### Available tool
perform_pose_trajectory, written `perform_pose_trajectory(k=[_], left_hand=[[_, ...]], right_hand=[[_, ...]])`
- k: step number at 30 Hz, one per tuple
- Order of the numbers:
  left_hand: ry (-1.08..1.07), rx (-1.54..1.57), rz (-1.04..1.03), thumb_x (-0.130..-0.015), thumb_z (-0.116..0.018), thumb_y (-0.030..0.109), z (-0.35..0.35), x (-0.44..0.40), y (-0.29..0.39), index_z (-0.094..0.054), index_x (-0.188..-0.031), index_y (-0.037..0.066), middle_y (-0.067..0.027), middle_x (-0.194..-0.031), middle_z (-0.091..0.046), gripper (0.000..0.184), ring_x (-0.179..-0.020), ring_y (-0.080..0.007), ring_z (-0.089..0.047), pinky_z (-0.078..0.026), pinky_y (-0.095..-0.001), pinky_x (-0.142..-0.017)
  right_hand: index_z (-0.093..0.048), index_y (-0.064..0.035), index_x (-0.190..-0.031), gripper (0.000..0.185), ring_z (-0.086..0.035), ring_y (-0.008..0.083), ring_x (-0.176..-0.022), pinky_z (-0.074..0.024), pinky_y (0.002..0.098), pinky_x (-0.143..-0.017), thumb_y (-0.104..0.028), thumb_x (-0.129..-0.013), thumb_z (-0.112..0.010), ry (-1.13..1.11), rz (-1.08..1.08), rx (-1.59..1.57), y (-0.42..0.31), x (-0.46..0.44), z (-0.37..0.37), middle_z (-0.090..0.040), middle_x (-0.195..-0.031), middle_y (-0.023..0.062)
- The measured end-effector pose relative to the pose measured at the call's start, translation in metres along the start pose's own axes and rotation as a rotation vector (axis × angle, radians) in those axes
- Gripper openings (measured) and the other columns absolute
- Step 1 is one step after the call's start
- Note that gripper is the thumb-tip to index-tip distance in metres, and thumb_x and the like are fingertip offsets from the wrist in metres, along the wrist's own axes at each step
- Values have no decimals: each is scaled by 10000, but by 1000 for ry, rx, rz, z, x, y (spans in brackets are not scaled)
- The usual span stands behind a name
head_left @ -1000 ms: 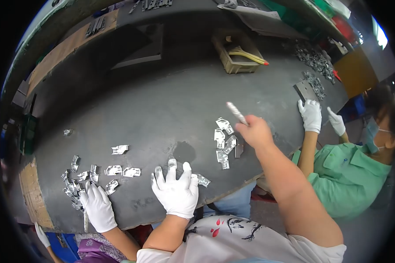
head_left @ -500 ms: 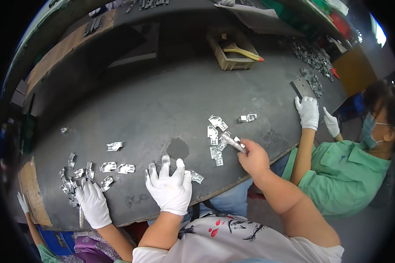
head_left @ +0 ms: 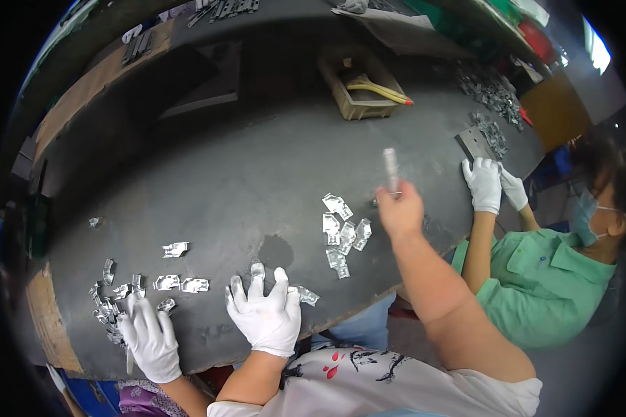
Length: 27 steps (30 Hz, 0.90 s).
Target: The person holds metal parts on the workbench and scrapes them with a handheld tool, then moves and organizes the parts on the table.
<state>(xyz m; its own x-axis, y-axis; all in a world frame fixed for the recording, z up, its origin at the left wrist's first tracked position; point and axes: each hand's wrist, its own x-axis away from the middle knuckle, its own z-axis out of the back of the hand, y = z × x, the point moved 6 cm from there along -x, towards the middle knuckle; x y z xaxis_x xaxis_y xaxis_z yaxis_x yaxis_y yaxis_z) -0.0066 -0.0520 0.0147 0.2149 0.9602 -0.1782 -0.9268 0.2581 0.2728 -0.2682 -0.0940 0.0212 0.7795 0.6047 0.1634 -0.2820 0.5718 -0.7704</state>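
Observation:
My left hand point(head_left: 266, 314), in a white glove, rests on the dark table with its fingers spread. A shiny stamped metal part point(head_left: 305, 295) lies beside it, partly hidden by the glove. My bare right hand point(head_left: 400, 208) is closed round a short silvery rod point(head_left: 390, 163), which points away from me and is blurred. Below the fist a metallic glint shows, mostly covered. Left of that fist lies a loose group of bent metal parts point(head_left: 346, 236).
At left, a co-worker's gloved hand point(head_left: 148, 340) touches a heap of metal parts point(head_left: 108, 309). Another person's gloved hands point(head_left: 483, 185) hold a flat metal plate point(head_left: 474, 142) at right. A bin point(head_left: 365, 110) with yellow-handled pliers point(head_left: 382, 90) stands at the back.
My right hand has moved from the group of parts up to the single part beyond it, and the rod has swung upright. My left hand stays in place. The view has shifted slightly.

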Motion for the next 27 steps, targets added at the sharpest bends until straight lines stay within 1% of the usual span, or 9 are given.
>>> perform_pose_trajectory(k=[3, 9, 12, 15, 18, 19, 23, 26, 27], left_hand=[[-6, 7, 3, -673, -629, 292, 0, 0, 0, -622, -986, 199, -137, -1146, -546, 327, -1020, -447, -478, -311, -534, -931], [-16, 3, 3, -686, -618, 308, 1, 1, -1, -616, -990, 200, -129, -1150, -542, 323, -1030, -439, -475, -311, -530, -934], [-11, 3, 13, -694, -613, 315, 1, 1, -1, -616, -988, 202, -120, -1155, -539, 316, -1034, -431, -474, -313, -523, -936], [8, -9, 14, -696, -613, 320, 3, 1, 0, -616, -988, 201, -110, -1155, -541, 315, -1045, -417, -472, -316, -517, -937], [37, 1, 3, -684, -617, 264, 5, 2, 2, -627, -992, 187, -131, -1133, -549, 318, -1029, -421, -471, -328, -526, -929], [44, 3, -2, -689, -614, 265, 6, 3, 2, -627, -994, 188, -129, -1135, -548, 315, -1028, -420, -473, -327, -525, -930], [50, 19, 8, -712, -600, 269, 5, 3, 2, -627, -1000, 190, -123, -1143, -545, 300, -1026, -420, -478, -326, -522, -933], [12, 48, 67, -767, -556, 290, 2, 4, -1, -639, -997, 192, -111, -1185, -528, 264, -1082, -418, -448, -291, -513, -966], [3, 59, 88, -777, -546, 296, 1, 4, -2, -641, -998, 194, -110, -1195, -522, 262, -1097, -417, -438, -280, -510, -976]], right_hand=[[-566, -18, -1063, 356, -594, 276, -882, -441, 354, -779, -213, -768, -612, 172, -167, 194, 19, -31, 9, -615, -952, 160], [-601, -85, -1032, 330, -592, 283, -899, -448, 371, -785, -229, -737, -637, -167, 123, 373, -2, -27, -27, -627, -941, 126], [-617, -116, -1010, 306, -593, 283, -895, -451, 379, -777, -232, -729, -646, -206, 246, 480, -3, -20, -32, -631, -938, 112], [-613, -79, -1003, 283, -607, 229, -798, -461, 334, -721, -196, -747, -639, -229, 317, 350, -6, -7, -35, -635, -854, 92], [-613, -19, -953, 189, -550, 116, -678, -436, 267, -614, -92, -778, -613, -258, 174, -238, -17, 8, -31, -591, -743, 26], [-583, 5, -951, 168, -510, 78, -637, -421, 246, -564, -62, -797, -585, -241, 236, -294, -25, 13, -23, -553, -713, 4], [-564, 28, -999, 246, -499, 58, -690, -404, 200, -617, -96, -789, -597, -302, 95, -631, -1, 41, -2, -562, -761, 16], [-563, 32, -1006, 255, -504, 60, -696, -410, 202, -618, -97, -789, -598, -301, 81, -630, 29, 78, 4, -571, -789, 23], [-564, 32, -1005, 237, -512, 61, -705, -418, 204, -626, -64, -791, -594, -306, 62, -465, 33, 90, 6, -579, -824, 36]])
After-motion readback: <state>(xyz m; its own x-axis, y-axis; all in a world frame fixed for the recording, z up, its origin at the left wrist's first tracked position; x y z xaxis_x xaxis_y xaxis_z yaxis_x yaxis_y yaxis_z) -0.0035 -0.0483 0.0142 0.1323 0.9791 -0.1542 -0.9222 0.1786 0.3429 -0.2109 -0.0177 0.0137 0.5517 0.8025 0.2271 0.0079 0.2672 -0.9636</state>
